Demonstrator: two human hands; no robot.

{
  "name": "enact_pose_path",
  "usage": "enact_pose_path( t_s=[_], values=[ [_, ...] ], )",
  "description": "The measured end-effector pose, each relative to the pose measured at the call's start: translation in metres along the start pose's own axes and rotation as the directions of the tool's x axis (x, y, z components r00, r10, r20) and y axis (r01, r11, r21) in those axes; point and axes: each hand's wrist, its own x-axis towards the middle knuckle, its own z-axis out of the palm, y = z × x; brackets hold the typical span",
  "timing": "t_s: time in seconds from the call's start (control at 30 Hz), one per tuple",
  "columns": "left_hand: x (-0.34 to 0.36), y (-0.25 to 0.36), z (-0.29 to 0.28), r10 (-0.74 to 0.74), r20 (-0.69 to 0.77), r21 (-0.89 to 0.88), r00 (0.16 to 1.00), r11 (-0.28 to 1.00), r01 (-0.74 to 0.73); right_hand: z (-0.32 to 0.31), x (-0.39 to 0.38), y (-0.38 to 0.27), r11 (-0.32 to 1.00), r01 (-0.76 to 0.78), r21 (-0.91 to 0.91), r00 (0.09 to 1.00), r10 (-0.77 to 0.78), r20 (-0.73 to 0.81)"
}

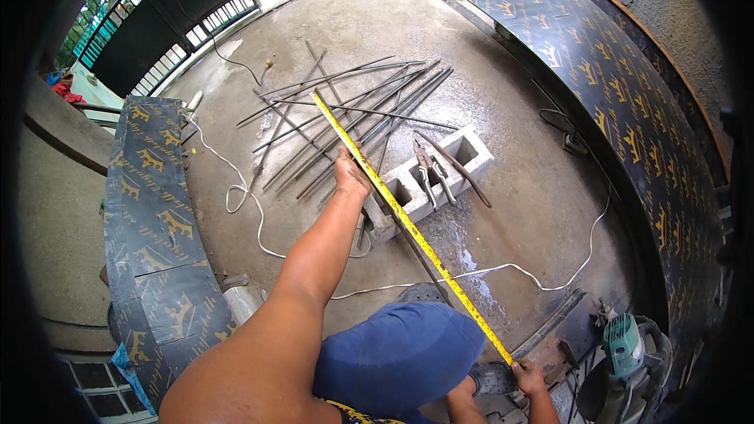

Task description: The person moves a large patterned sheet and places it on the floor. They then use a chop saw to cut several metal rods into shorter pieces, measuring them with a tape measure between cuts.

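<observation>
A yellow tape measure blade is stretched diagonally from the pile of steel bars down to the lower right. My left hand is closed around the blade near its far end. At the lower right, my right hand pinches the blade's near end. Just under the tape runs a thin dark steel bar; whether either hand also grips it is hidden. Beside my left hand lies a grey hollow concrete block, with pliers and a short bent bar resting on it.
Several loose steel bars lie crossed on the concrete floor. A white cord winds across it. Patterned dark panels stand at the left and right. Near my right hand sits a teal-bodied cut-off saw. A dark gate closes the far left.
</observation>
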Motion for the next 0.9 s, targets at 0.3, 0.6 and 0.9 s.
enact_pose_path(
  t_s=[0.3, 0.6, 0.9],
  values=[
    [-0.003, 0.004, 0.003, 0.012, 0.02, 0.045, 1.0, 0.999, -0.013, 0.002, 0.002, 0.0, 0.999, -0.046, 0.019, 0.999, 0.046, 0.003],
    [-0.006, 0.001, 0.009, 0.029, 0.025, 0.032, 0.999, 0.999, -0.03, 0.004, 0.001, -0.011, 0.996, -0.091, 0.016, 0.996, 0.091, -0.022],
    [-0.005, -0.006, 0.01, 0.08, 0.003, 0.112, 0.997, 0.991, -0.08, 0.001, 0.001, -0.01, 0.999, -0.041, 0.001, 0.999, 0.041, -0.009]
  ],
)
